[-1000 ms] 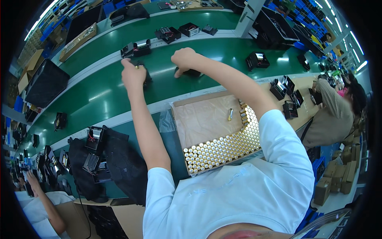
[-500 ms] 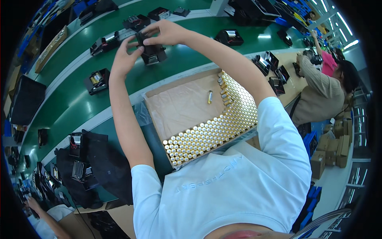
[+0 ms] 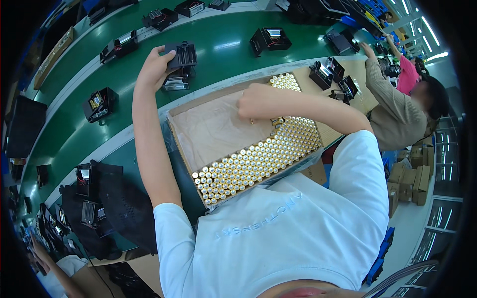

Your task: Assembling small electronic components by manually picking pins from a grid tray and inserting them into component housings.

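Note:
My left hand [image 3: 156,70] grips a black plastic battery case [image 3: 185,54] above the green conveyor belt; its slotted compartment faces up, with the thumb on its edge. Over the cardboard box [image 3: 206,126], my right hand [image 3: 256,102] is closed with the fingers pointing down. A gold battery [image 3: 252,120] shows just under these fingertips, mostly hidden by the hand. Rows of upright gold-and-silver batteries [image 3: 253,166] fill the near and right sides of the box. Bare lining paper shows in its left and far part.
Several black cases lie on the belt, among them one at the left [image 3: 101,104] and one farther right [image 3: 271,39]. More cases [image 3: 330,74] stand on the right table. Black cloth-like items [image 3: 129,208] lie at my left. A co-worker [image 3: 397,107] sits at the right.
My right hand has left the case and come down into the box where a loose battery lay. The left hand keeps the case, now turned with its compartment up. Cases on the belt have shifted left.

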Demonstrator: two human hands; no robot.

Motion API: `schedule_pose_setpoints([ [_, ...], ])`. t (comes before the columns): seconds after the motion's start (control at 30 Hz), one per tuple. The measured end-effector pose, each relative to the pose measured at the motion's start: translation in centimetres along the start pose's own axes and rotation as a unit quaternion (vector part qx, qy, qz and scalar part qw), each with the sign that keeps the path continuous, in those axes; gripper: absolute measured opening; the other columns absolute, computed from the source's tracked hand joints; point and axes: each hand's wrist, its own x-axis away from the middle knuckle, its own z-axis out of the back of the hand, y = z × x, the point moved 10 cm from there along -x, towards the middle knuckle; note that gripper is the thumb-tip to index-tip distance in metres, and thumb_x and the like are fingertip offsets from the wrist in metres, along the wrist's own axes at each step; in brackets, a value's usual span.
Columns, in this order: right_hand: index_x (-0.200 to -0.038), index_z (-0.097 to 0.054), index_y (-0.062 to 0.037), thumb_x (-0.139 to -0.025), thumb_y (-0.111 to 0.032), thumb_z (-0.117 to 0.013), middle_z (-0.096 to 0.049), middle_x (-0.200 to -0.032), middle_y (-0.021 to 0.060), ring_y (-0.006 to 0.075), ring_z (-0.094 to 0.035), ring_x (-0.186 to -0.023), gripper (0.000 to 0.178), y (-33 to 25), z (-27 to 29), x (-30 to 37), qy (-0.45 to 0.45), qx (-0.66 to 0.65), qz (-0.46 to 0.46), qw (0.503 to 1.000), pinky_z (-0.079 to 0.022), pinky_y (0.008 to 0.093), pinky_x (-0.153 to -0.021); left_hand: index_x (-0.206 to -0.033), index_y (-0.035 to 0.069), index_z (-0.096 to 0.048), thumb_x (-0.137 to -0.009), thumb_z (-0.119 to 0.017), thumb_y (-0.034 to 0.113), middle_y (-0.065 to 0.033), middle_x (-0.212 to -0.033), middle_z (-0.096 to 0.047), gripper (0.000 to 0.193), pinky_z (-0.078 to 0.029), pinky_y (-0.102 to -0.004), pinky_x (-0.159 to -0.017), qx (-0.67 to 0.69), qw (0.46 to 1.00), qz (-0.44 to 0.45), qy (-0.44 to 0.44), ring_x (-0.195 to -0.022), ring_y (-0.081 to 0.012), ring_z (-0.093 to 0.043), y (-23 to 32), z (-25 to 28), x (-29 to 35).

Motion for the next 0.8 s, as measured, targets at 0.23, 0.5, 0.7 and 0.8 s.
schedule_pose_setpoints([
  [0.23,-0.076,-0.069,-0.0046,-0.075,-0.019,-0.067,-0.067,-0.070,0.0103,0.0341,-0.062,-0.064,0.014,-0.6,0.4,-1.6,-0.021,-0.112,0.022,0.993,-0.051,0.0406,-0.061,-0.132,-0.007,-0.037,-0.094,-0.050,0.003,-0.0248,-0.117,-0.053,0.041,-0.058,-0.0425,-0.086,0.064,0.998,0.012,0.010,-0.096,-0.0300,-0.063,-0.6,0.2,-0.2],
  [0.5,-0.081,-0.075,-0.0029,-0.074,-0.019,-0.072,-0.068,-0.069,0.0033,0.0121,-0.058,-0.059,0.018,12.4,11.5,-4.0,0.450,-0.410,-0.237,0.757,-0.049,0.0252,-0.058,-0.129,-0.003,-0.038,-0.094,-0.049,0.004,-0.0236,-0.115,-0.052,0.037,-0.057,-0.0455,-0.080,0.126,0.992,0.021,0.012,-0.098,-0.0313,-0.061,0.1,-0.6,0.5],
  [0.7,-0.085,-0.075,-0.0016,-0.075,-0.016,-0.071,-0.070,-0.072,0.0048,0.0125,-0.061,-0.061,0.018,14.9,11.4,-7.7,0.355,-0.400,-0.304,0.789,-0.050,0.0244,-0.059,-0.130,-0.001,-0.036,-0.093,-0.052,0.006,-0.0235,-0.112,-0.053,0.040,-0.057,-0.0449,-0.077,0.169,0.985,-0.002,0.030,-0.095,-0.0318,-0.062,-0.2,0.1,-0.5],
  [0.8,-0.087,-0.074,-0.0018,-0.076,-0.014,-0.069,-0.070,-0.072,0.0048,0.0128,-0.062,-0.061,0.017,15.2,11.3,-8.4,0.363,-0.405,-0.270,0.795,-0.050,0.0242,-0.059,-0.131,0.000,-0.035,-0.093,-0.053,0.006,-0.0239,-0.112,-0.053,0.042,-0.057,-0.0451,-0.077,0.172,0.983,-0.015,0.056,-0.094,-0.0325,-0.063,-0.9,1.0,-1.4],
])
